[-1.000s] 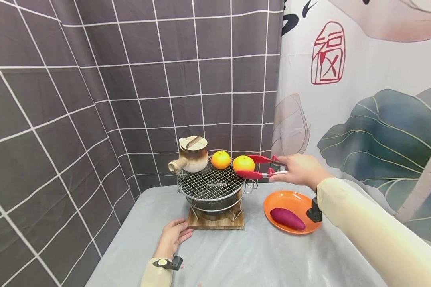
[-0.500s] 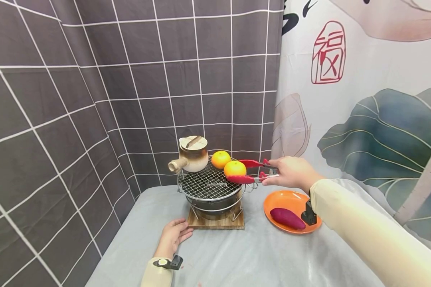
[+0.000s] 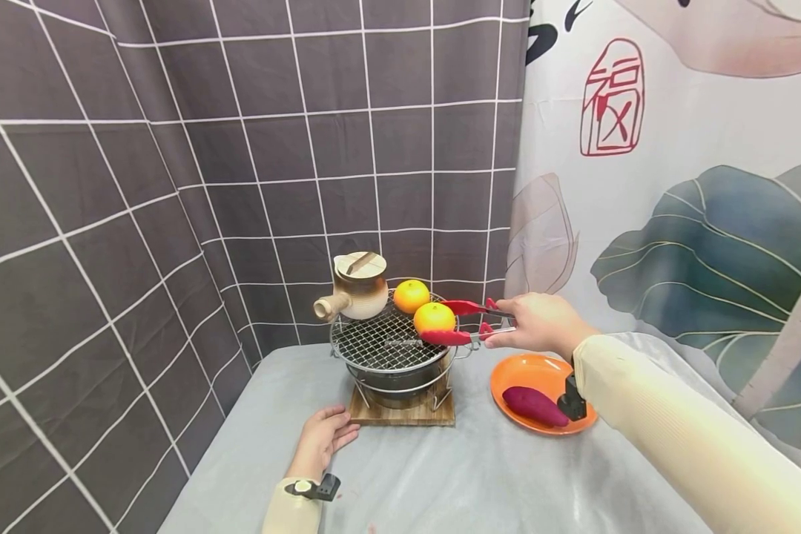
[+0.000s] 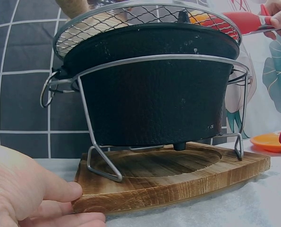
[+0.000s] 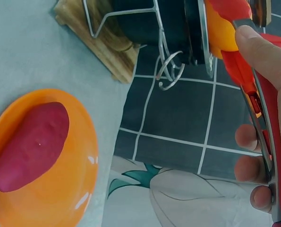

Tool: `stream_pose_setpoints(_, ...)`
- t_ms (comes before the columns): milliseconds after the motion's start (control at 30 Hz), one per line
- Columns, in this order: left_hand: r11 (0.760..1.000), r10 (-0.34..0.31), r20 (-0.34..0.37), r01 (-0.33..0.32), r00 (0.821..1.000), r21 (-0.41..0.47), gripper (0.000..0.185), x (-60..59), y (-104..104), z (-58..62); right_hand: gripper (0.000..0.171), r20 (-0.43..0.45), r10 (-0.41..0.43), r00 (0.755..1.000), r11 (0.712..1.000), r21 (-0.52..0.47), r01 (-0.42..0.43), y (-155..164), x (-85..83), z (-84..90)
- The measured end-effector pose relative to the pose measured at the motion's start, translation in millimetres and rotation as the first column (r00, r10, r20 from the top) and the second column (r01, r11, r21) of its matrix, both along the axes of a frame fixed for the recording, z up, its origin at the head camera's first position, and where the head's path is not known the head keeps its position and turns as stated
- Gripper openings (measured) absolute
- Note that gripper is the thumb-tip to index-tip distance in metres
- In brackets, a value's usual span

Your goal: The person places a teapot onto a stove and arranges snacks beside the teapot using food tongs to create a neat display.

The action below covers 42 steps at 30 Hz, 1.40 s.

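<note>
My right hand [image 3: 539,323] grips red tongs [image 3: 470,321] that clamp an orange [image 3: 434,317] over the right edge of the wire grill mesh [image 3: 382,344]. In the right wrist view the tongs [image 5: 267,113] run under my fingers and the orange [image 5: 220,28] shows at the tip. A second orange [image 3: 411,296] and a ceramic pot with a side handle [image 3: 355,287] sit at the back of the mesh. My left hand [image 3: 322,439] rests on the table, fingertips [image 4: 76,191] touching the wooden base [image 4: 178,177] under the black stove [image 4: 154,90].
An orange plate [image 3: 549,372] with a purple sweet potato [image 3: 534,405] lies right of the stove on the grey tablecloth. A dark tiled backdrop stands behind and to the left, a leaf-print curtain to the right. The near tabletop [image 3: 440,482] is bare cloth.
My right hand has carried the orange in the tongs leftward and slightly down, from beside the grill to over its right edge. The left hand has not moved.
</note>
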<state>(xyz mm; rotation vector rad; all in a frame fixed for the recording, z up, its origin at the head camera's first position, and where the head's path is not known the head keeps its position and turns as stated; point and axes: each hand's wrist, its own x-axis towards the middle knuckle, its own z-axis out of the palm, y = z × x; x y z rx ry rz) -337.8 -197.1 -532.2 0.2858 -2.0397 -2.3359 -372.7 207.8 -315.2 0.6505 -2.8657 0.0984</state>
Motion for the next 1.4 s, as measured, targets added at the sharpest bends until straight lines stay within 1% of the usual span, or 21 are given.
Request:
stream_pose_setpoints(267,1.0,0.001,0.011,-0.001,1.0,-0.013,0.048,-0.1,0,0.0,0.09,0.0,-0.005,1.0,1.0,-0.011,0.005,-2,0.8,-1.2)
stream_pose_setpoints(633,1.0,0.009,0.01,-0.009,1.0,0.011,0.046,-0.7,1,0.0,0.093,0.002,-0.005,1.0,1.0,-0.02,0.005,-1,-0.4,-0.4)
stream_pose_setpoints(933,1.0,0.013,0.01,-0.013,1.0,0.013,0.046,-1.6,0,-1.9,0.093,-0.015,-0.002,1.0,1.0,-0.03,0.001,0,0.3,-1.8)
stream_pose_setpoints(1133,1.0,0.003,0.01,-0.003,1.0,0.011,0.047,-0.1,0,-0.9,0.094,-0.054,0.015,0.998,0.998,-0.053,-0.018,8,2.5,-3.1)
stream_pose_setpoints(1300,1.0,-0.009,-0.003,0.01,1.0,0.023,0.054,0.8,0,-0.5,0.091,-0.11,0.033,0.993,0.997,-0.066,-0.04,22,3.7,-5.8)
stream_pose_setpoints(1400,1.0,-0.005,0.008,0.005,1.0,0.031,0.058,0.9,1,0.3,0.091,-0.125,0.04,0.991,0.996,-0.074,-0.049,30,5.0,-8.7)
